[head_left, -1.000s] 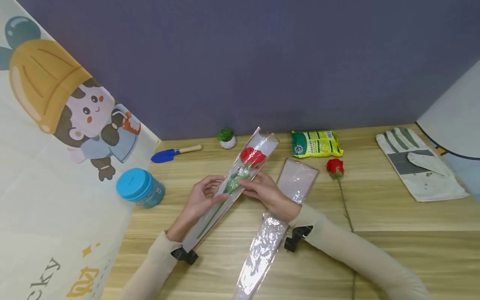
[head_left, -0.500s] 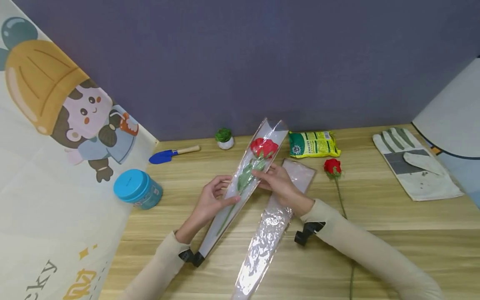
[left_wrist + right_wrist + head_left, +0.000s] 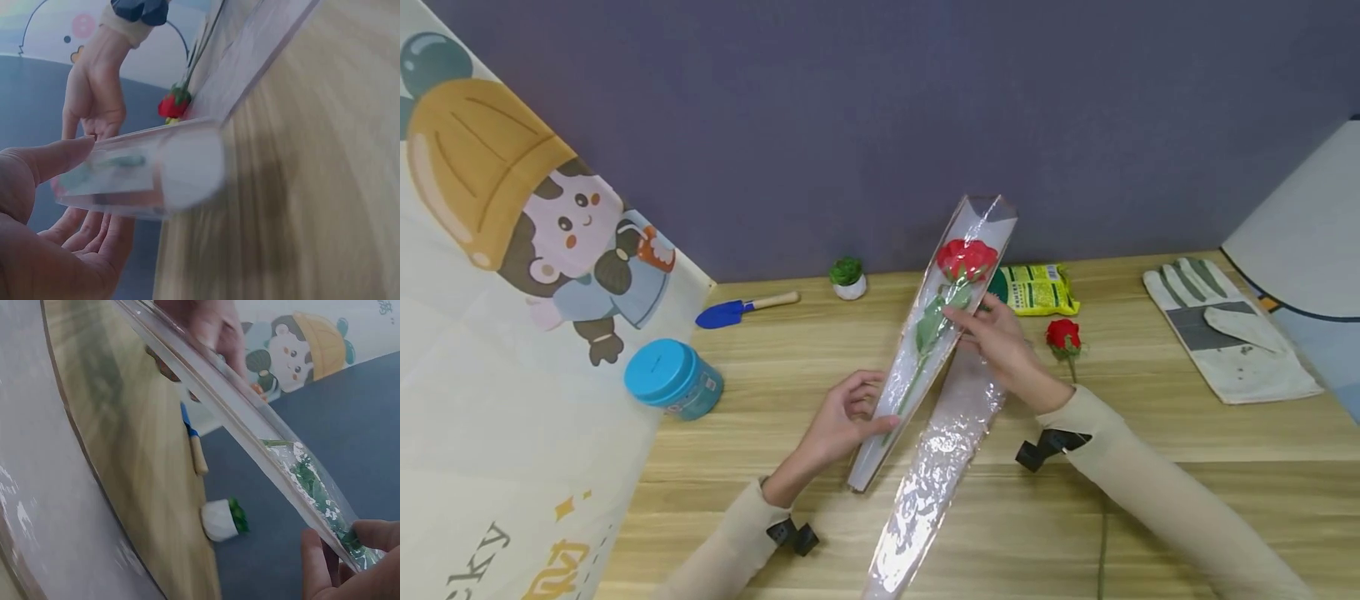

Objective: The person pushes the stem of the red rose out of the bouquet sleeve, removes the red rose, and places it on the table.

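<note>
A red rose (image 3: 966, 258) with green leaves sits inside a long clear sleeve (image 3: 925, 350) that is raised off the wooden table (image 3: 1187, 442), its open end up toward the wall. My left hand (image 3: 876, 408) pinches the sleeve near its narrow lower end, thumb on top and fingers underneath (image 3: 94, 231). My right hand (image 3: 958, 321) pinches the sleeve (image 3: 250, 431) at the leaves, just below the bloom. A second, empty sleeve (image 3: 940, 467) lies flat on the table under my right forearm. A loose red rose (image 3: 1063, 333) lies to the right of my right hand.
A yellow-green bag (image 3: 1037, 287) lies behind the loose rose, with work gloves (image 3: 1225, 329) at the far right. A small potted plant (image 3: 848, 277), a blue trowel (image 3: 730, 311) and a blue jar (image 3: 673, 379) stand to the left. A cartoon banner (image 3: 512, 292) borders the left side.
Both hands have lifted the sleeved rose up and to the right, tilting it more upright. Its lower tip has come off my left wrist area. The empty sleeve stayed put.
</note>
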### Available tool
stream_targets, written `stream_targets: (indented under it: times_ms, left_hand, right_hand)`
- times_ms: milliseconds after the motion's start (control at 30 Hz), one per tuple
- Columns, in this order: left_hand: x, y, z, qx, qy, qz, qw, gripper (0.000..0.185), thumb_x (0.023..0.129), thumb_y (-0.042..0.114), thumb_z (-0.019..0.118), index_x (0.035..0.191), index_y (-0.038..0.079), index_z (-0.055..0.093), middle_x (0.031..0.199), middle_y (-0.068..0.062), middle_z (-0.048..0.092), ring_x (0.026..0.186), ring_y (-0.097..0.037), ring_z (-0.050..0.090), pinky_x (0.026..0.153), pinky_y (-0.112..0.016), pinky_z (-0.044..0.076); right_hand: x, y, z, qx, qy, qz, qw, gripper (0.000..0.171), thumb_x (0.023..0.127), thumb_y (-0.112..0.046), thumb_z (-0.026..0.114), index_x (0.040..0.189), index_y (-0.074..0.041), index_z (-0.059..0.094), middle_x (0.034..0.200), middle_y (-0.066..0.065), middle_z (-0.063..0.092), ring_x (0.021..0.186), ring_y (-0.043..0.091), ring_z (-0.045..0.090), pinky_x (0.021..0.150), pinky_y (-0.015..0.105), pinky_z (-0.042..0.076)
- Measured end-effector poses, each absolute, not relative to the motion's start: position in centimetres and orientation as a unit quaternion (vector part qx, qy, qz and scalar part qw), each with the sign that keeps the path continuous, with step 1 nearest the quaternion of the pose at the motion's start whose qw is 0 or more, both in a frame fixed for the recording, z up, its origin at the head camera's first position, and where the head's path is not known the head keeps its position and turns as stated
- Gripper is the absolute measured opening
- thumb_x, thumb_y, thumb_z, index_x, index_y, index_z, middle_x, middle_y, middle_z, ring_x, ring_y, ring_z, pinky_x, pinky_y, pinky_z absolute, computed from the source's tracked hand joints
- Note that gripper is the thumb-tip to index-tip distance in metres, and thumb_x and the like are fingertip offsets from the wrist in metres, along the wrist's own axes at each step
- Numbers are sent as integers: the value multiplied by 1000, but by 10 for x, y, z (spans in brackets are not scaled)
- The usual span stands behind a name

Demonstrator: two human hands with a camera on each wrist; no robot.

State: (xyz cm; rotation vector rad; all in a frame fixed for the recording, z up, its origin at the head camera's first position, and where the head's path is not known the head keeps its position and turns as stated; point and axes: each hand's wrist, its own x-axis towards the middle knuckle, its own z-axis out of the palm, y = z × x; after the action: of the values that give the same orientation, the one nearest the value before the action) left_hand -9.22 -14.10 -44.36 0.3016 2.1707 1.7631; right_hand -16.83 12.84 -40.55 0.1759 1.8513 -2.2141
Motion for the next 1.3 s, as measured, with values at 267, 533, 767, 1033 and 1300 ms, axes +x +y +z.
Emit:
stream_targets:
  times_ms: [267,533,767,1033,1300]
  left_hand:
    - [-86,-125,-448,134,745,624,193,60,85,1,81,140,1,55,126,-26,71,97,-13,72,86,-30,65]
    - [-84,-113,-448,142,733,638,191,57,84,-3,79,137,-2,57,127,-28,70,104,-27,74,86,-32,66]
    - [-80,-108,-449,144,723,644,203,53,84,-4,78,134,-4,58,126,-29,70,102,-24,74,85,-33,66]
    - [-77,-103,-452,156,709,653,217,50,84,-6,77,130,-7,58,122,-32,70,97,-13,73,86,-30,65]
    - [-74,-98,-455,175,699,661,207,46,83,-7,77,126,-8,59,120,-35,70,93,-6,73,86,-29,65]
  right_hand:
    - [-170,149,-389,45,657,-748,88,61,102,-22,69,156,-15,43,111,-12,70,94,3,71,84,21,64]
    - [-165,159,-380,45,677,-731,68,60,101,-24,70,154,-13,45,110,-10,70,95,5,71,83,22,64]
    - [-159,162,-380,37,673,-737,58,65,100,-23,72,157,-13,42,116,-7,68,94,5,72,82,23,65]
    - [-151,166,-382,19,666,-744,43,66,99,-22,72,157,-12,42,118,-7,69,93,5,73,80,23,65]
    - [-147,168,-381,14,669,-742,38,68,100,-19,71,159,-10,39,116,-10,69,94,4,72,84,22,64]
